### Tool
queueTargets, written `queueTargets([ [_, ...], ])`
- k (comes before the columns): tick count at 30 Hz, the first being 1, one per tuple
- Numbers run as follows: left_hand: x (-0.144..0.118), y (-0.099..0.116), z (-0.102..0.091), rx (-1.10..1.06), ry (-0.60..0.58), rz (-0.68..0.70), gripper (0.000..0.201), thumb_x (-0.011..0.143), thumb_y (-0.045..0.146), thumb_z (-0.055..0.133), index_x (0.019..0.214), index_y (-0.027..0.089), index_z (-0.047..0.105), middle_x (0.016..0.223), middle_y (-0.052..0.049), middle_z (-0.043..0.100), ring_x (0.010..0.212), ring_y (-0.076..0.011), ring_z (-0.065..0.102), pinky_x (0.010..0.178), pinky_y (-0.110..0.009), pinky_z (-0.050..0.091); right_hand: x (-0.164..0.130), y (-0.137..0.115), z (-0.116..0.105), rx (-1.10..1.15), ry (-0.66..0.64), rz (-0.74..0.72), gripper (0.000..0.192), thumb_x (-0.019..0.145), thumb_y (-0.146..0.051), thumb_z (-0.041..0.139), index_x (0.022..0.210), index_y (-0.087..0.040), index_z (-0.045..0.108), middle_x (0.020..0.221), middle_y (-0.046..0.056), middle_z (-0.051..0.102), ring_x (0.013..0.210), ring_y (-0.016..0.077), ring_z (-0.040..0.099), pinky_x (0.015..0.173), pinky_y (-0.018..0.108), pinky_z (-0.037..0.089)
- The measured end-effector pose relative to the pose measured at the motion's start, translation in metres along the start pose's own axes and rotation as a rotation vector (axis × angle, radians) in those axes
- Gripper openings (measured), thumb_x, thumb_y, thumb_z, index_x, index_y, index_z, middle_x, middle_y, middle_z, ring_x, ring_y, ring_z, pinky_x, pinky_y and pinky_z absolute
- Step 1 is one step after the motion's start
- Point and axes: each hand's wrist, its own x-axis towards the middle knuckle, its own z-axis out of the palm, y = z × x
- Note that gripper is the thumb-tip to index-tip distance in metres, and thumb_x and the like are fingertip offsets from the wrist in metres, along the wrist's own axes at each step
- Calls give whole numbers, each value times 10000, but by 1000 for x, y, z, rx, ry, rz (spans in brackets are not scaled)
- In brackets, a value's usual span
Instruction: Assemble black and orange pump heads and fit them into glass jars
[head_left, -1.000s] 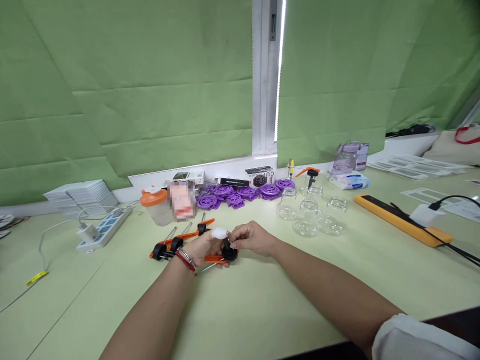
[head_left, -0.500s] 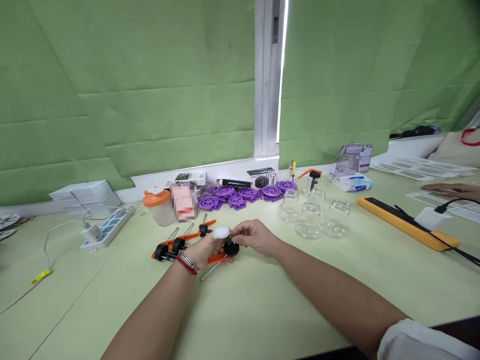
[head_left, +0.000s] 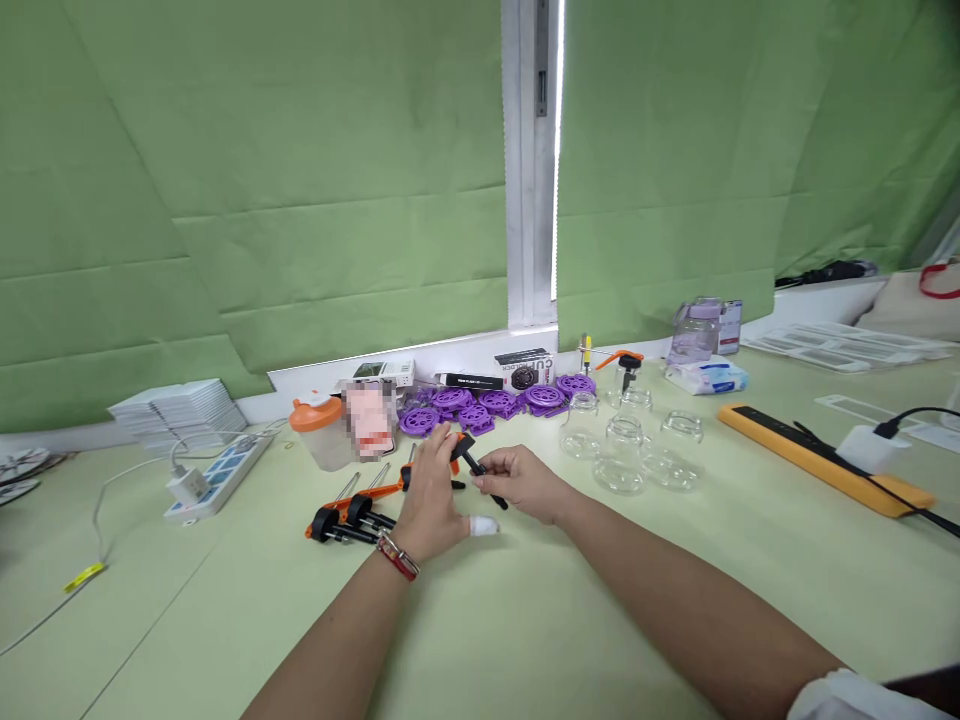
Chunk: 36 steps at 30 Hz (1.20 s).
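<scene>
A black crank assembly [head_left: 482, 472], with a round black head and a long dark shaft, is tilted between my hands. The fingers of my right hand [head_left: 521, 482] pinch its shaft. Beside the head is my left hand [head_left: 433, 505], its fingers raised and touching or close behind it. Its thumb, wrapped in white, stretches out away from the shaft. Similar cranks with orange arms, black caps [head_left: 326, 524] and thin metal rods lie to the left, partly behind my left hand. A bit of orange shows by the fingertips; whether it belongs to the held piece, I cannot tell.
Several clear glass jars [head_left: 621, 465] stand right of my hands. Purple ring-shaped parts [head_left: 476, 417] are heaped at the back. An orange-lidded cup [head_left: 319, 430] stands left; power strips [head_left: 217, 478] lie at the left. An orange bar [head_left: 817, 460] with cables lies at the right.
The crank assembly has turned so that its shaft points down and right. My left thumb has swung away from it. A co-worker's hand at the right has left the view.
</scene>
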Motion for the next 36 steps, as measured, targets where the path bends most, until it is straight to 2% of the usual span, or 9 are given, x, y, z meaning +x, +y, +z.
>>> queueTargets([
  [2, 1, -13, -1, 166, 4, -109, 938, 691, 414, 684, 1428, 168, 158, 1508, -211, 185, 1410, -365, 104, 1114, -554, 133, 4, 7, -7, -431, 85, -80, 201, 840, -321, 544, 798, -157, 652, 735, 26, 616, 661, 140, 529, 589, 255, 344],
  [4, 1, -28, -2, 307, 0, -238, 787, 768, 382, 599, 1423, 159, 223, 1516, -189, 201, 1417, -344, 98, 1120, -541, 122, 8, 15, -13, -837, 99, -66, 203, 876, -242, 478, 879, -175, 669, 863, 58, 641, 780, 176, 574, 645, 269, 359],
  [8, -3, -52, 2, 424, -183, -381, 652, 814, 356, 516, 1409, 170, 327, 1515, -155, 253, 1407, -344, 148, 1108, -542, 142, 15, 38, -21, -1177, -7, 49, 255, 911, -200, 418, 986, -184, 661, 944, 91, 649, 876, 205, 610, 685, 273, 383],
  [11, -6, -58, 5, 413, -321, -375, 574, 841, 371, 474, 1382, 197, 399, 1508, -130, 287, 1402, -335, 177, 1097, -522, 183, 20, 51, -22, -1211, -26, 47, 262, 921, -220, 417, 974, -185, 671, 947, 93, 651, 876, 208, 621, 693, 274, 392],
  [14, -7, -57, 8, 413, -362, -348, 520, 855, 390, 453, 1340, 201, 464, 1490, -126, 319, 1385, -320, 224, 1090, -495, 213, 23, 57, -21, -1206, -43, 29, 238, 916, -261, 457, 985, -201, 676, 952, 82, 654, 900, 205, 621, 713, 266, 395],
  [19, -8, -54, 10, 397, -331, -283, 408, 856, 399, 458, 1156, 175, 620, 1318, -147, 487, 1246, -303, 401, 1013, -432, 341, 26, 58, -19, -1196, -65, 0, 214, 906, -280, 498, 995, -215, 681, 960, 70, 660, 912, 194, 620, 716, 249, 394],
  [25, -7, -52, 8, 414, -306, -286, 394, 858, 432, 440, 994, 159, 689, 1220, -154, 537, 1138, -311, 463, 951, -439, 382, 24, 58, -18, -1180, -66, -30, 217, 912, -317, 501, 1003, -226, 675, 965, 54, 658, 906, 186, 626, 689, 245, 393],
  [32, -4, -45, 4, 391, -260, -321, 409, 850, 451, 449, 1072, 181, 662, 1151, -133, 589, 1098, -296, 501, 967, -432, 348, 22, 57, -14, -1146, -17, -28, 396, 862, -464, 545, 1170, -222, 610, 1088, 76, 614, 956, 221, 598, 755, 287, 433],
  [36, 4, -52, -21, 347, -135, -343, 426, 864, 441, 411, 1111, 174, 633, 1204, -132, 585, 1144, -304, 494, 991, -431, 342, 16, 50, -4, -1090, 120, -145, 525, 854, -502, 531, 1261, -170, 532, 1246, 130, 534, 1107, 264, 504, 932, 366, 394],
])
